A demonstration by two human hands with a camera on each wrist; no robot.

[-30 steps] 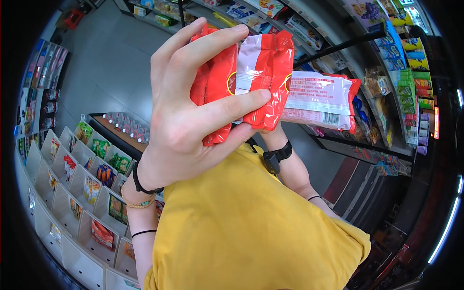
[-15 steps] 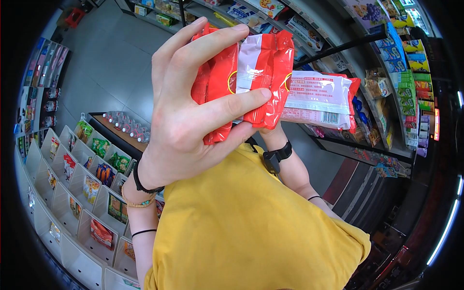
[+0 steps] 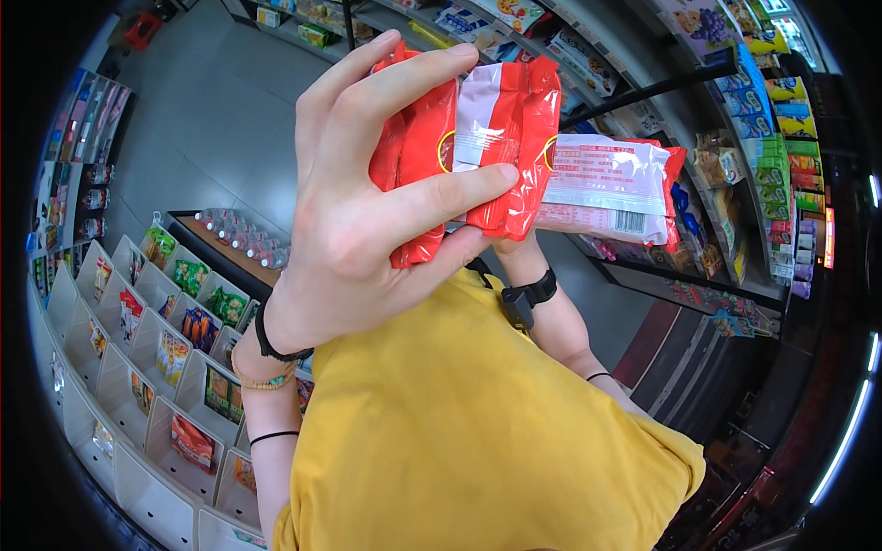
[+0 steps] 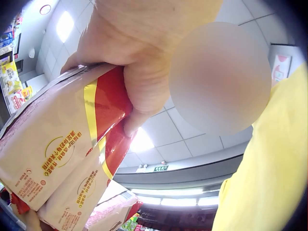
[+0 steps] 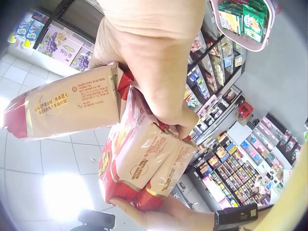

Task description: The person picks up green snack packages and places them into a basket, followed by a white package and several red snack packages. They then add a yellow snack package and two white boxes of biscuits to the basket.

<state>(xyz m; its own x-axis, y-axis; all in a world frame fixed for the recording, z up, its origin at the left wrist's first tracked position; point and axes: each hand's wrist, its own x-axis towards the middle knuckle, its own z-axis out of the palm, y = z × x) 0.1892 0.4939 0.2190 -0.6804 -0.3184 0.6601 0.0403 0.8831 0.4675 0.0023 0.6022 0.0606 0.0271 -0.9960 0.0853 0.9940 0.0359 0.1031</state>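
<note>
My left hand spreads over a pair of shiny red-and-white snack packets and grips them from the side, thumb beneath. In the right wrist view this pair lies side by side, the left hand's fingers round the red lower ends. My right hand holds the other ends, its thumb and fingers curled at the seams. A third packet of the same kind sticks out to the right, its barcode and red print facing up. In the head view the right hand is mostly hidden behind the packets.
White divided bins with bagged snacks curve along the lower left. Bottles stand on a low ledge behind them. Stocked shelves run along the upper right. Grey floor lies beyond the left hand.
The left hand and the paired packets have shifted slightly to the right in the head view. The third packet and both grips look much the same.
</note>
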